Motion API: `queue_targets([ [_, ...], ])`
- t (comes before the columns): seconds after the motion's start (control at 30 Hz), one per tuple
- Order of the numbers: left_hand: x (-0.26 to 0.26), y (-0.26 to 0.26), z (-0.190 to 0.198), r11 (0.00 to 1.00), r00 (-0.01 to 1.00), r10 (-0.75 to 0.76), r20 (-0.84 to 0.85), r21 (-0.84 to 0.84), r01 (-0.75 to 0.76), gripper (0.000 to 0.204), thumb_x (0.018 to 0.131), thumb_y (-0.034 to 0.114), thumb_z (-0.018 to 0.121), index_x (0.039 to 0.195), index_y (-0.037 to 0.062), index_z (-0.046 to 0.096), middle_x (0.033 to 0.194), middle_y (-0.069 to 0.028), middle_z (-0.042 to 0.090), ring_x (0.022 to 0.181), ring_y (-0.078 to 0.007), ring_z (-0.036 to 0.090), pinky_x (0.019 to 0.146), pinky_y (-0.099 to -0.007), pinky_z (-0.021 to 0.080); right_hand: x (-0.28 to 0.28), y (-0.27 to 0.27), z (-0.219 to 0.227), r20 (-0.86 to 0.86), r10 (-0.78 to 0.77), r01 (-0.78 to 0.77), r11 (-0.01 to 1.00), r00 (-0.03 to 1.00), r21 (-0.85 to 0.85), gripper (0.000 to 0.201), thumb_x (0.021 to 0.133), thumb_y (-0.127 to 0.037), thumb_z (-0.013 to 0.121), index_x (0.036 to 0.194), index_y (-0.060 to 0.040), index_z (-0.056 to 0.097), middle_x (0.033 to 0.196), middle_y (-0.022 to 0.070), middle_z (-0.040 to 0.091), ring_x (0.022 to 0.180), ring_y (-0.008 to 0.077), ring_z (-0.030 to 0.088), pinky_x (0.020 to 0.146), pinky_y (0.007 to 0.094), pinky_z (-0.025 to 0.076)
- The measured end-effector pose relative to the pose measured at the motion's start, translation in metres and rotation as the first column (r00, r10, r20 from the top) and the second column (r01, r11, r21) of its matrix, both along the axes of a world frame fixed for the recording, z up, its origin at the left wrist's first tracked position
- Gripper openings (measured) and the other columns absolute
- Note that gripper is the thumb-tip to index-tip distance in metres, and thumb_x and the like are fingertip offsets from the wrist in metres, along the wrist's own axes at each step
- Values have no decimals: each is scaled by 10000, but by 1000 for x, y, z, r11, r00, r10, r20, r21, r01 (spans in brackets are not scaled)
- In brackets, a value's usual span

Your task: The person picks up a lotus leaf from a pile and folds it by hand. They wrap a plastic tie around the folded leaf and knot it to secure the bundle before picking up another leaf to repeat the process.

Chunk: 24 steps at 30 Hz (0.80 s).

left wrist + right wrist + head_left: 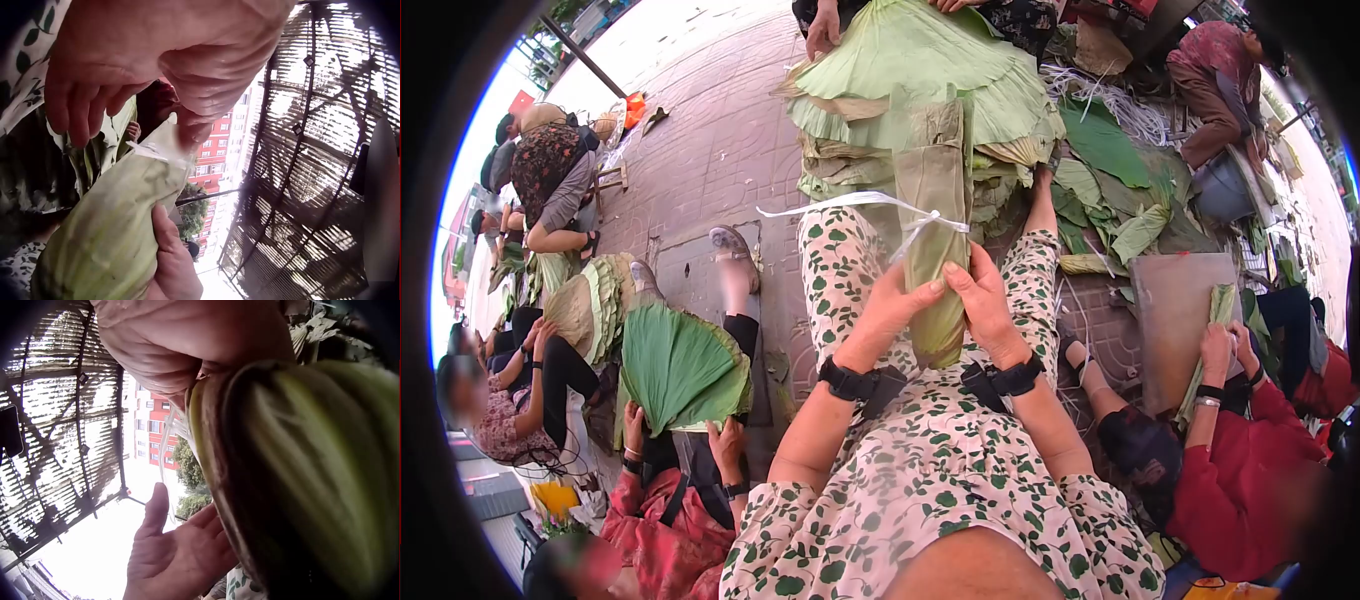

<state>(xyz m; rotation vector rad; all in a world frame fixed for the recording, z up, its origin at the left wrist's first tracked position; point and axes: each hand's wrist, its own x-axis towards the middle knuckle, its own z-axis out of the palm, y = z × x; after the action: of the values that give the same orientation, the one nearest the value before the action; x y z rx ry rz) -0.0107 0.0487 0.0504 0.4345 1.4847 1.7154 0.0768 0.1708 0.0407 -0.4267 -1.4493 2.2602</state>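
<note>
In the head view, a long flat bundle of folded lotus leaves (940, 190) stands over the lap, a white plastic string (920, 222) knotted around its middle. My right hand (990, 310) grips its lower right side, thumb on the front face. From the left, my left hand (887, 308) reaches to the bundle, its thumb overlapping the front. The right wrist view shows the left palm (181, 559) spread, thumb away from the bundle and fingers passing behind its edge. Close to the left wrist camera, the left fingers (81, 109) hang straight beside the bundle.
A tall stack of pale lotus leaves (920, 50) is right ahead between the knees. Loose leaves (1110, 150) and white string (1115, 105) lie at the right. Seated people on both sides handle leaves, one with a green leaf (680, 365), another by a grey board (1180, 320).
</note>
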Motion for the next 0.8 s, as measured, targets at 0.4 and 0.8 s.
queue_targets([
  [0.4, 9, -7, -27, 992, 978, 17, -208, -118, -42, 475, 723, 72, 736, 1144, -21, 536, 1021, -80, 622, 854, -131, 604, 764, -269, 506, 6, 15, 7, 28, -303, 197, 684, 953, 703, 225, 813, -85, 617, 1024, -29, 565, 877, 69, 533, 770, 172, 529, 685, 281, 441],
  [0.8, 12, -20, 13, 982, 905, 65, 420, 133, -133, 488, 733, 63, 709, 1163, -21, 494, 1016, -84, 608, 851, -153, 610, 773, -292, 512, 29, 66, -27, 45, -376, 370, 871, 925, -323, 81, 871, -106, 566, 905, -51, 518, 707, 4, 536, 590, 112, 519, 524, 243, 443],
])
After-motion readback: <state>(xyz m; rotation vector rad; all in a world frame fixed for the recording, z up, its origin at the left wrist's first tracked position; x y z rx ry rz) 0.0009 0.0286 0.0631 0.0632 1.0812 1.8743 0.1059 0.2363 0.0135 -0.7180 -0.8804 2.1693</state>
